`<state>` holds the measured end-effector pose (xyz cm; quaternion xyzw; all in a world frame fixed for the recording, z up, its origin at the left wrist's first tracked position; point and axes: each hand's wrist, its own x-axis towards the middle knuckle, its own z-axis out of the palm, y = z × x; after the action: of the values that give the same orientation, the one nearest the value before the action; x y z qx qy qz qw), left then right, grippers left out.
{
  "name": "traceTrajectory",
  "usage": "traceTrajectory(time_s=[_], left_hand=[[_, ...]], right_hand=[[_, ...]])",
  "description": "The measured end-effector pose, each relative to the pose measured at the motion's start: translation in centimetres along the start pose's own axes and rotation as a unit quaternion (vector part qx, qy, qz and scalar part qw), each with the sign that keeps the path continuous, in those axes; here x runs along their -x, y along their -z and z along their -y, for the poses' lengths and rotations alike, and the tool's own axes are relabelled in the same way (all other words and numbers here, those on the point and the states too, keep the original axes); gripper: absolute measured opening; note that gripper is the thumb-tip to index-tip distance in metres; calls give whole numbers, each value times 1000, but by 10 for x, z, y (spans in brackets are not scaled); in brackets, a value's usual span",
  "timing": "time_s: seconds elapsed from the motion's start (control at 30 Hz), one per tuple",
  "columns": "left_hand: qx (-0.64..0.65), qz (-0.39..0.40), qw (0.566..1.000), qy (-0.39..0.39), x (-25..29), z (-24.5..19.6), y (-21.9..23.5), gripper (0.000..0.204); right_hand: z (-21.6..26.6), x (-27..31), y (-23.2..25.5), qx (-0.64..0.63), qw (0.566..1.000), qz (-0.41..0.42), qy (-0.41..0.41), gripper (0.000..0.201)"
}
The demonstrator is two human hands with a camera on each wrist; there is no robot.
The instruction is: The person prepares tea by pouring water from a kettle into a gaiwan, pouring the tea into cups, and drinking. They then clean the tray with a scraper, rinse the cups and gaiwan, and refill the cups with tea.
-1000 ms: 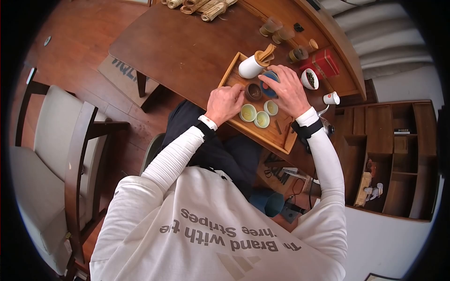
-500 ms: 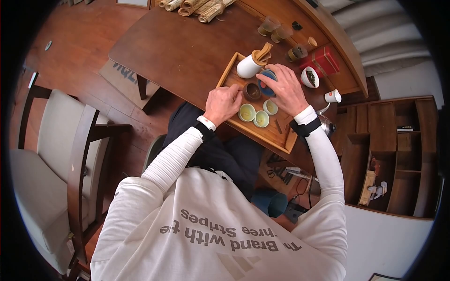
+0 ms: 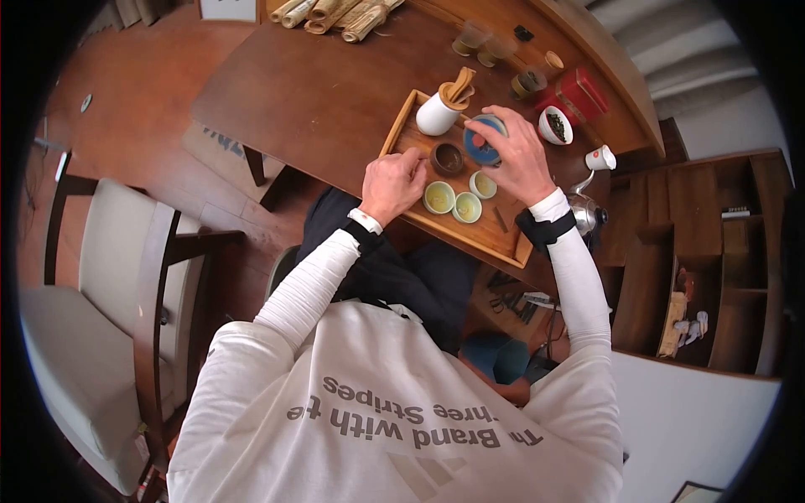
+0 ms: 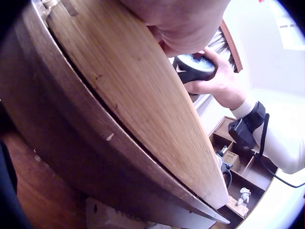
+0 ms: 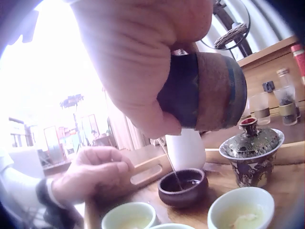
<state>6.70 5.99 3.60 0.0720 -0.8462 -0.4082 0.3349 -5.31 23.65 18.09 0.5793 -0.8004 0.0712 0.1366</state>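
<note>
My right hand (image 3: 518,152) grips a blue, round-ended vessel (image 3: 490,132) above the tray (image 3: 412,225); its brown band (image 5: 214,90) shows in the right wrist view, where it lies tipped on its side. From beneath that hand a thin line (image 5: 170,160), like a stream, runs down into a small dark brown bowl (image 5: 183,193). My left hand (image 3: 392,180), fingers loosely curled, is at the tray's near-left rim beside the bowl, with nothing visible in it. Three pale green cups (image 3: 438,198) with yellowish liquid stand close by. A patterned lidded tea bowl (image 5: 251,162) stands beyond them.
A white holder (image 3: 436,117) with wooden tools stands on the tray. To the right are a white bowl of leaves (image 3: 555,126), a red box (image 3: 580,96) and a metal kettle (image 3: 585,214). Bamboo rolls (image 3: 335,12) lie at the table's far side.
My right hand has lifted slightly, tilting the blue vessel so more of its round end shows. The left hand stays at the tray rim. The head view has shifted a little.
</note>
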Motion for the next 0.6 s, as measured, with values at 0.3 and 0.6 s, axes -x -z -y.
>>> traceTrajectory(time_s=[0.3,0.6], left_hand=[[24,2,1000,1,-1,-3,-1,10],[19,22,999,31,-1,-3,-2,8]], right_hand=[[-30,28,71,-175,931,-243,-209,65],[-68,96,0,-181,883,-279,-330,71]])
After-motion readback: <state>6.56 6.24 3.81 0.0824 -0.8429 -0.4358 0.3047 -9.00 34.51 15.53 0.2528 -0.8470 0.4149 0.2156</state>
